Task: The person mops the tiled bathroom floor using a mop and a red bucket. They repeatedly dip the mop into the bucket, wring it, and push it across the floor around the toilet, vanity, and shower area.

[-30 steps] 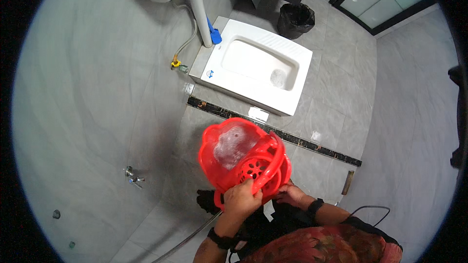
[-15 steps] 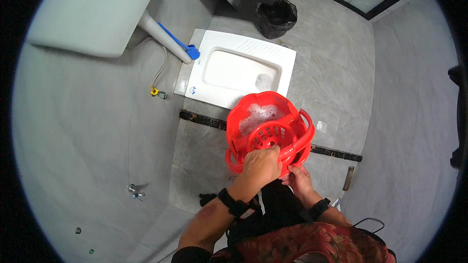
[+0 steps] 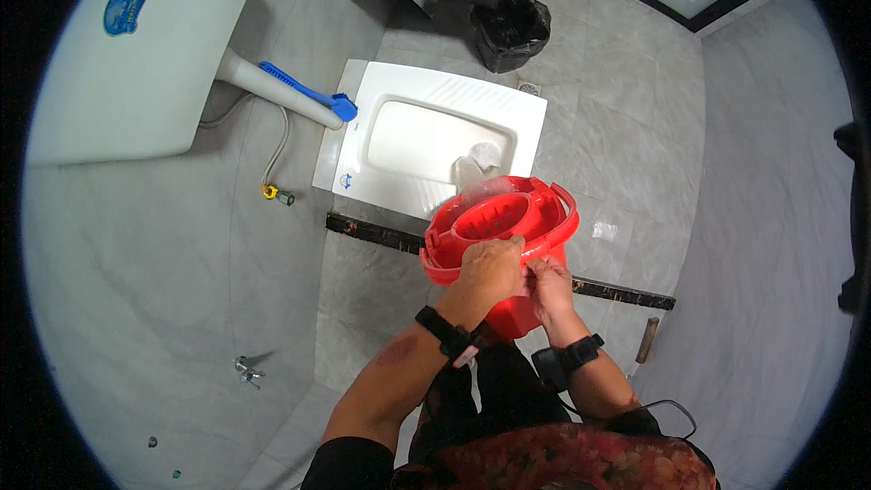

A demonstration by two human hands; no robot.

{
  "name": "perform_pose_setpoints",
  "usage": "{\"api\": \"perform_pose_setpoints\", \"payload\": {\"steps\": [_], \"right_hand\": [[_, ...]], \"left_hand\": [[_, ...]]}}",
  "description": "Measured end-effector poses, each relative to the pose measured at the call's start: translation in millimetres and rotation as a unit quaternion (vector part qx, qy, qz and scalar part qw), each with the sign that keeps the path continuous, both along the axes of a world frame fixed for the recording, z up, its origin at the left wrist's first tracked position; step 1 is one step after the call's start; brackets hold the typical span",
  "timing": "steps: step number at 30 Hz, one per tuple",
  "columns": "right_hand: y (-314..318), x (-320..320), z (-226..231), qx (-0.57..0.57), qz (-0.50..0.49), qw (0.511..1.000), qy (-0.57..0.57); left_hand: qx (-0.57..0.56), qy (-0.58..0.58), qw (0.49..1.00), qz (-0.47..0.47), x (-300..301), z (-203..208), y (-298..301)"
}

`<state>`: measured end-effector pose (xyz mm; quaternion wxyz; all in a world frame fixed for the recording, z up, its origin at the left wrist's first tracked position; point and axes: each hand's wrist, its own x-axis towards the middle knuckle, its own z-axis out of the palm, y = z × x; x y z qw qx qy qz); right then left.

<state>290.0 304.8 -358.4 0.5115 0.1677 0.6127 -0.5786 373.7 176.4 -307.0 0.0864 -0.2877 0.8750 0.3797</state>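
A red plastic mop bucket (image 3: 547, 220) with a slotted wringer basket (image 3: 491, 216) is tipped away from me over the near edge of a white squat toilet (image 3: 386, 187). Cloudy water (image 3: 469, 172) runs from its far lip into the toilet bowl, with foam along the lip. My left hand (image 3: 493, 272) is closed on the near side of the bucket, by the rim and carrying handle. Just to its right, my right hand (image 3: 550, 290) is closed against the bucket's near wall; its fingertips are partly hidden.
A blue brush (image 3: 337, 106) leans by the white flush pipe (image 3: 281, 91), under a cistern (image 3: 136, 82). A black-lined bin (image 3: 511, 34) stands beyond the toilet. A dark threshold strip (image 3: 376, 230) crosses the floor. A tap (image 3: 247, 370) juts from the left wall.
The bucket has tipped further forward, and water now pours out into the toilet. My right hand has risen along its near side. The view has shifted slightly.
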Motion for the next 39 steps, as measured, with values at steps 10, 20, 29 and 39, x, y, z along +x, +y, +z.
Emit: {"api": "perform_pose_setpoints", "payload": {"steps": [10, 20, 29, 39], "right_hand": [[-75, -22, -26, -0.026, -0.061, 0.998, 0.011], [-148, -56, -46, -0.056, -0.018, 0.995, 0.080], [-215, -75, -78, -0.075, 0.002, 0.987, 0.140], [-251, -64, -92, -0.098, 0.029, 0.979, 0.176]], "left_hand": [[-0.070, -0.001, 0.997, -0.031, -35, -35, -56], [-0.101, 0.003, 0.993, 0.053, -60, -44, -106], [-0.122, -0.025, 0.987, 0.097, -77, -57, -160], [-0.147, -0.057, 0.979, 0.132, -68, -71, -186]]}}
